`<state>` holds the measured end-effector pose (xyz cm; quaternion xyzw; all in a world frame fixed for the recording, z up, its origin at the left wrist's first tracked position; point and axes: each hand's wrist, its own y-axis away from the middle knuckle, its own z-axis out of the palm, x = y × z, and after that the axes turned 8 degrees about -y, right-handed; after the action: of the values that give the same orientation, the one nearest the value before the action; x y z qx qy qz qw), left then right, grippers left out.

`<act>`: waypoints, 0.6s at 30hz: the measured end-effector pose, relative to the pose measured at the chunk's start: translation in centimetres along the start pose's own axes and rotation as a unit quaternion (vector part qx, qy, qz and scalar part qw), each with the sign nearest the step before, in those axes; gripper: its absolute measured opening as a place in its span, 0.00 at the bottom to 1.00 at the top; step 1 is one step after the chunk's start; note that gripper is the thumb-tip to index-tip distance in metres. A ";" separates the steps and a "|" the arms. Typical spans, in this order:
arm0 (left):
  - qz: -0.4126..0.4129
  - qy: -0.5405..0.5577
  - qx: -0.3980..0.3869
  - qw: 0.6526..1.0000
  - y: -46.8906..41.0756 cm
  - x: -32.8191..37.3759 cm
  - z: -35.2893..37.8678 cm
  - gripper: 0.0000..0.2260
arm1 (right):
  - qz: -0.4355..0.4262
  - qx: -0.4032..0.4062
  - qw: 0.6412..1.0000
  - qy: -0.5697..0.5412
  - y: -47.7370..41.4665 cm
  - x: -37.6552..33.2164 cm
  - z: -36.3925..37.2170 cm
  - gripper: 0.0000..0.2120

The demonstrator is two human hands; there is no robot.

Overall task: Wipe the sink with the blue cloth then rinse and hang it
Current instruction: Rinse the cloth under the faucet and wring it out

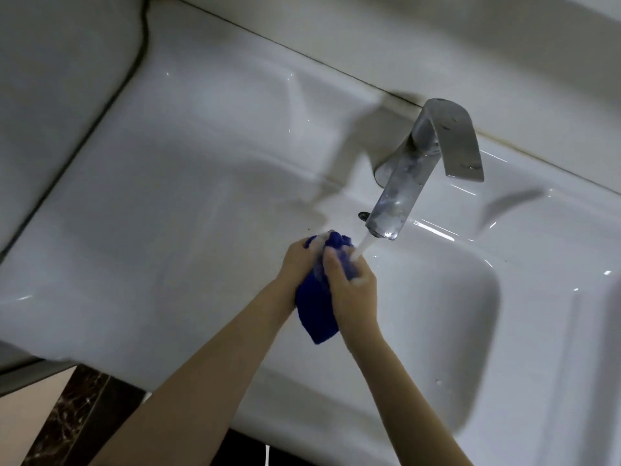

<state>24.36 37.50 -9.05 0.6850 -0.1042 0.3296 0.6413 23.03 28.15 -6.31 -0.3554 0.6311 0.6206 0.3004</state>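
While water runs from the faucet [400, 193] in a white stream, both hands bunch the blue cloth [317, 307] directly under the spout, over the left part of the sink [437, 314] basin, so the flow lands on the wad and drains straight down. The left hand [297, 260] has its grip closed on the upper, far end of the cloth, and the right hand [351, 284] is closed on the near side, thumb pressed across the fabric (a hold that suits rubbing or squeezing). A loose tail of cloth hangs below the hands. Judging by this, the rinse step is under way and hanging is not yet done; no hook or rail is visible.
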 end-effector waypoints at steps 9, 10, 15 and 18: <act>0.095 -0.196 0.083 0.972 -0.6 -0.1 1.4 0.21 | 0.068 0.068 0.994 0.044 -4.7 1.7 -0.2 0.15; 0.101 -0.219 0.091 0.966 -1.2 0.4 0.9 0.21 | 0.031 0.056 0.996 0.060 -2.7 1.8 0.4 0.18; 0.136 -0.239 0.089 0.957 1.5 -1.1 2.1 0.15 | 0.017 0.106 0.983 0.148 -5.6 1.6 -0.2 0.16; 0.155 -0.289 0.077 0.942 1.6 -0.9 2.5 0.16 | 0.056 0.068 0.993 0.076 -7.6 1.7 -0.6 0.11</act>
<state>23.53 34.61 -8.15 0.7734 -0.3640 0.2201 0.4701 28.39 27.56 -12.01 -0.3449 0.7114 0.5634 0.2399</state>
